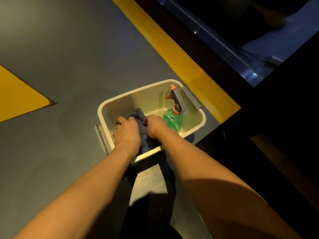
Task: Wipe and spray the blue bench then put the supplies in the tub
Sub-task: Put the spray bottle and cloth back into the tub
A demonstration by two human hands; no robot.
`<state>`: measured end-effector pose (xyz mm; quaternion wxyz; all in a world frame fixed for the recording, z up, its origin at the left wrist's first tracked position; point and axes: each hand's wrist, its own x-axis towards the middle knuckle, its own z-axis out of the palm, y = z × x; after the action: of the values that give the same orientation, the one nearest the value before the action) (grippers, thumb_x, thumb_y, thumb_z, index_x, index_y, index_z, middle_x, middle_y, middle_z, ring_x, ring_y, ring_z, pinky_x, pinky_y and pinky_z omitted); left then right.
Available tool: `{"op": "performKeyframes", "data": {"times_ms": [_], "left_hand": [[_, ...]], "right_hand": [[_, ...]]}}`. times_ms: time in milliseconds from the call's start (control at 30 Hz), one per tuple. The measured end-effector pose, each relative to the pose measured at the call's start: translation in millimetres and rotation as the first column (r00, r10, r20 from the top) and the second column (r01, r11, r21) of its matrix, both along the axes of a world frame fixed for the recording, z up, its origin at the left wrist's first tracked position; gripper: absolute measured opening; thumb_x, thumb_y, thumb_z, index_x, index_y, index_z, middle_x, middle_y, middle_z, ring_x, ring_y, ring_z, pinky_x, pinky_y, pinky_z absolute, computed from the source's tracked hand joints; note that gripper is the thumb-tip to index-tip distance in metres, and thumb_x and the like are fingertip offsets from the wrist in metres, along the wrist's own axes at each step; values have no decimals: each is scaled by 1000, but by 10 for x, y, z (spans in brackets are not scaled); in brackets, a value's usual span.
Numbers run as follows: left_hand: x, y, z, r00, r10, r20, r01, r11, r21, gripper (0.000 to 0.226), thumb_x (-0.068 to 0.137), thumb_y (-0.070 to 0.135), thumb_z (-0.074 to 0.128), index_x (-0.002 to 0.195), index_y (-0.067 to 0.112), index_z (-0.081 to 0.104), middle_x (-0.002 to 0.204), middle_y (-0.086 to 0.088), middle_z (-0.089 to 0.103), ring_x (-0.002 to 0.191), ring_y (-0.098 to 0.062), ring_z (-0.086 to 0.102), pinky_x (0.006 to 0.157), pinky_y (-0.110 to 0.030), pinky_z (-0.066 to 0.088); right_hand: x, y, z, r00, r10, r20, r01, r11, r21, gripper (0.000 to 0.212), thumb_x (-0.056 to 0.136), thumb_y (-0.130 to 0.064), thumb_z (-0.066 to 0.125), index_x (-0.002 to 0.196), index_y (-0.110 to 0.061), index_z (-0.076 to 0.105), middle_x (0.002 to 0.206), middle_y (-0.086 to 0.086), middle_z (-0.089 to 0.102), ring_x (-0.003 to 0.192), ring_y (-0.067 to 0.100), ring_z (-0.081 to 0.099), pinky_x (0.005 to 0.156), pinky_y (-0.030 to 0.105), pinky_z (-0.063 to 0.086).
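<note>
A cream tub [120, 101] with grey side handles stands on the grey floor. Inside it on the right lies a green spray bottle [172, 120] with a grey and pink trigger head leaning against the tub's right wall. A dark blue cloth [141, 118] is bunched in the tub's left half. My left hand [127, 131] presses down on the cloth with fingers curled into it. My right hand [153, 125] pinches the cloth's right side, close to the bottle. Both hands are inside the tub.
The floor is grey with a yellow stripe [172, 54] running behind the tub and a yellow triangle [19, 97] at the left. The blue bench [259, 49] is at the upper right, mostly in shadow. A dark structure [259, 118] stands right of the tub.
</note>
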<state>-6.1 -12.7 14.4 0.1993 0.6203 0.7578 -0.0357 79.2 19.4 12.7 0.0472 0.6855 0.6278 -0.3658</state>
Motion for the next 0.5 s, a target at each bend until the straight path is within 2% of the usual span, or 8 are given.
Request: {"op": "performKeyframes", "data": {"times_ms": [200, 300, 400, 467, 500], "left_hand": [[-30, 81, -159, 996, 11, -91, -17, 998, -64, 44, 98, 2, 35, 140, -7, 27, 148, -32, 21, 132, -41, 38, 102, -43, 42], [8, 53, -194, 976, -81, -204, 75, 996, -38, 49, 99, 6, 33, 143, -9, 19, 154, -33, 10, 135, -39, 33, 111, -40, 32], [14, 69, -186, 950, -163, -264, 165, 986, -15, 53, 99, 11, 33, 146, -5, 14, 157, -27, 5, 144, -38, 20, 118, -41, 20], [7, 88, -262, 920, -328, -214, 312, 944, -104, 64, 96, 12, 40, 150, 2, 7, 160, -18, -4, 148, -36, 5, 119, -43, 14], [-3, 81, -300, 908, -389, -156, 354, 911, -212, 70, 95, 13, 44, 151, 5, 3, 160, -15, -10, 148, -36, -1, 119, -44, 12]], "right_hand": [[-105, 38, -232, 957, 250, 148, -228, 962, -153, 45, 89, -8, 54, 133, -3, 47, 141, 19, 43, 127, 34, 47, 103, 36, 42], [-100, 60, -300, 928, 315, 199, -273, 938, -213, 54, 91, -11, 52, 142, -4, 34, 149, 16, 31, 135, 34, 36, 110, 37, 37], [-71, 99, -303, 937, 283, 205, -237, 945, -224, 59, 91, -9, 53, 145, -7, 29, 152, 18, 25, 134, 35, 38, 109, 40, 37], [-56, 115, -298, 927, 311, 210, -269, 940, -208, 57, 93, -8, 49, 146, -7, 26, 154, 21, 21, 138, 37, 32, 111, 41, 33], [-39, 128, -310, 911, 348, 221, -303, 929, -212, 57, 94, -8, 46, 147, -7, 23, 155, 21, 18, 140, 36, 28, 113, 40, 31]]}}
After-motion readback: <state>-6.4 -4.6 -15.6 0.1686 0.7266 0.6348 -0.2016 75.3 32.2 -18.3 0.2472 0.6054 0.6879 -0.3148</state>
